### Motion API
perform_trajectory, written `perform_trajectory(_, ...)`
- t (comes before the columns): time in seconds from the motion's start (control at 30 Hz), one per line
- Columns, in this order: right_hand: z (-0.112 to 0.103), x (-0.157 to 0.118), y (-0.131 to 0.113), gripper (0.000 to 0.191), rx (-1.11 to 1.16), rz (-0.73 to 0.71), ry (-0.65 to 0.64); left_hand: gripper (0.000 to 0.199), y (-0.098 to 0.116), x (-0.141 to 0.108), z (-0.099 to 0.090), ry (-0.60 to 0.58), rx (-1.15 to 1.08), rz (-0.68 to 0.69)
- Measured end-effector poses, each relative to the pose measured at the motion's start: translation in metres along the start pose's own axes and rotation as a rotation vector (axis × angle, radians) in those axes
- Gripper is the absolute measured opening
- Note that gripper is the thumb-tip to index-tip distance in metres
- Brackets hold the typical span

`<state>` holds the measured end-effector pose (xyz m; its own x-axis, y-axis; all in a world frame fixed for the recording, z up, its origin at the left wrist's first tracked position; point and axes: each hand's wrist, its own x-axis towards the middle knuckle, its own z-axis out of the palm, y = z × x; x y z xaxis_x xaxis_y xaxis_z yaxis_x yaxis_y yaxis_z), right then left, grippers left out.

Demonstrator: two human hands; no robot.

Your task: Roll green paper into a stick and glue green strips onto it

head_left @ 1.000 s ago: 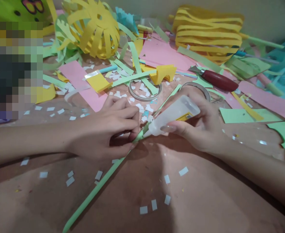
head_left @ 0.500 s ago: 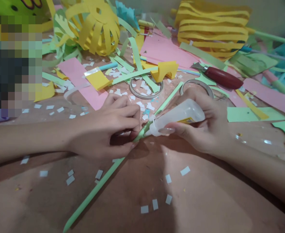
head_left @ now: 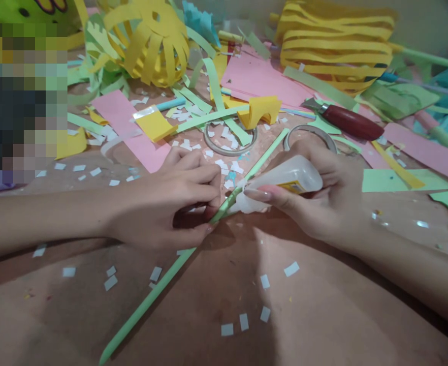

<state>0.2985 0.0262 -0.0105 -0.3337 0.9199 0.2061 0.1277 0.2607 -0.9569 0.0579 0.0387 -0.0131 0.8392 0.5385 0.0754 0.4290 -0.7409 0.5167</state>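
One slim pale-green paper stick (head_left: 155, 297), slanting toward the near edge of the brown work surface (head_left: 330, 315), is pinched by the left hand (head_left: 170, 203) and best kept still while the translucent plastic squeeze bottle (head_left: 285, 174), gripped by the right hand (head_left: 323, 211), is pressed lightly.

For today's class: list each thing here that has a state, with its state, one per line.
Long thin green rolled-paper stick: lying diagonally, pinched.
Translucent white plastic bottle: tilted, nozzle down at the stick.
Left hand: fingers curled, pinching the stick.
Right hand: gripping the bottle.
Red-handled metal cutter: lying down, blade bare.
Small white paper rectangles: scattered loose.
Yellow round slit-paper form: strips bowed apart.
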Motion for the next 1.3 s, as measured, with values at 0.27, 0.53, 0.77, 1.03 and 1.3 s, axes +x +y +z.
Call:
perform_trajectory(0.27, 0.0, -0.001, 0.002, 0.03, -0.013, -0.016, 0.042, 0.005, -0.002, 0.0, -0.003, -0.048, 0.029, 0.029)
perform_trajectory(0.53, -0.001, 0.0, 0.004, 0.03, -0.073, -0.073, 0.065, 0.01, -0.001, 0.0, -0.003, -0.029, -0.017, 0.031)
perform_trajectory(0.77, -0.003, -0.001, 0.005, 0.029, 0.008, 0.012, 0.047, 0.012, -0.002, 0.0, -0.001, -0.018, -0.029, 0.027)
perform_trajectory(1.03, -0.007, 0.002, 0.007, 0.023, 0.235, 0.097, -0.194, 0.011, -0.004, 0.0, -0.001, 0.0, -0.028, 0.074)
perform_trajectory(1.3, -0.008, 0.003, 0.012, 0.019, 0.627, 0.168, -0.294, 0.016, -0.003, 0.002, -0.002, -0.017, 0.009, 0.063)
